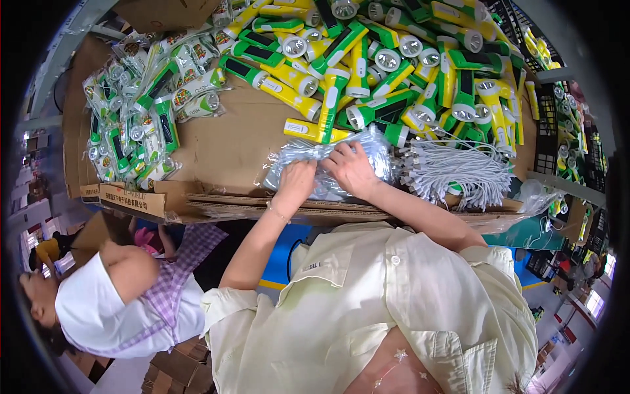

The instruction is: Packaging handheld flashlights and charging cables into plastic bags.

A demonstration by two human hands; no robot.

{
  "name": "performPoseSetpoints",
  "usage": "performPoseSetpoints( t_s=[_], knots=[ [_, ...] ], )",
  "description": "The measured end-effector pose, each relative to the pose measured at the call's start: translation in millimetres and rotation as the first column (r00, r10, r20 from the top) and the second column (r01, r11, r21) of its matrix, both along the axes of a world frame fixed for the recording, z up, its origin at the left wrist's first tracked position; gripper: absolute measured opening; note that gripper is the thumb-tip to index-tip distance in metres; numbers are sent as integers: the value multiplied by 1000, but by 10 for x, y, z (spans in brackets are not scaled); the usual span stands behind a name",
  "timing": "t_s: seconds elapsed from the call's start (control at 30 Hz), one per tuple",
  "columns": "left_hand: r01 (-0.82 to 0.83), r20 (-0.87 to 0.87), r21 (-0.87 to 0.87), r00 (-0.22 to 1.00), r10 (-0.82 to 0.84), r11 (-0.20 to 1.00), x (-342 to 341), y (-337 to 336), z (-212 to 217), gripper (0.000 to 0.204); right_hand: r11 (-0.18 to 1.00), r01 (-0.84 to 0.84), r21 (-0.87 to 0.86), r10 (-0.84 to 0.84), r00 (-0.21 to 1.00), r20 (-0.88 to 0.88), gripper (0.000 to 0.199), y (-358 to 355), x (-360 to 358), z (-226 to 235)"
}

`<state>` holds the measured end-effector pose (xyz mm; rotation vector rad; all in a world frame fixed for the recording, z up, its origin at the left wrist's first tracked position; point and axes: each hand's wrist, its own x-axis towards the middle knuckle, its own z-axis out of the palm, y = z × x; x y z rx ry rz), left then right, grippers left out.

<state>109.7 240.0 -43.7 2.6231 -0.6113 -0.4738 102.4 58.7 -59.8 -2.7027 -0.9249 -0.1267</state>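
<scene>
Both my hands are at a stack of clear plastic bags (335, 187) near the front edge of the cardboard-covered bench. My left hand (298, 180) has its fingers bent down and pressed together on the bags' upper part. Close beside it, my right hand (351, 169) rests on the same stack with curled fingers, the thumb side toward the left hand. Just beyond the fingers lies a yellow flashlight (303, 129), crossed by a green-and-yellow flashlight (333, 98). A bundle of white cables (456, 172) sits right of the bags.
A large heap of green and yellow flashlights (394, 59) fills the back and right. Bagged flashlights (141, 125) are piled at the left on the cardboard (230, 144). A person in a white shirt (131, 302) is at the lower left. Black crates (546, 125) stand at the right.
</scene>
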Motion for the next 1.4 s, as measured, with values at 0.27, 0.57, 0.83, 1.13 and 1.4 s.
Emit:
performPoseSetpoints(
  t_s=[0.27,0.57,0.83,1.13,1.4],
  knots=[
    [-69,213,0,975,67,998,-62,31,-175,37,997,34,-66,-30,998,60,13,22,-40,-44],
    [-63,6,-103,998,64,993,-38,-44,78,9,945,-20,328,31,999,-28,12,-101,-49,4],
    [-195,5,-478,974,225,856,-198,-345,774,16,782,-13,623,54,997,-46,8,-479,-51,789],
    [-154,24,-470,982,187,869,-213,-606,676,16,852,67,520,10,990,-144,8,-783,-116,907],
    [-88,239,-197,962,135,977,-254,-494,825,16,982,-137,130,136,991,12,23,-929,-206,832]
  ],
)
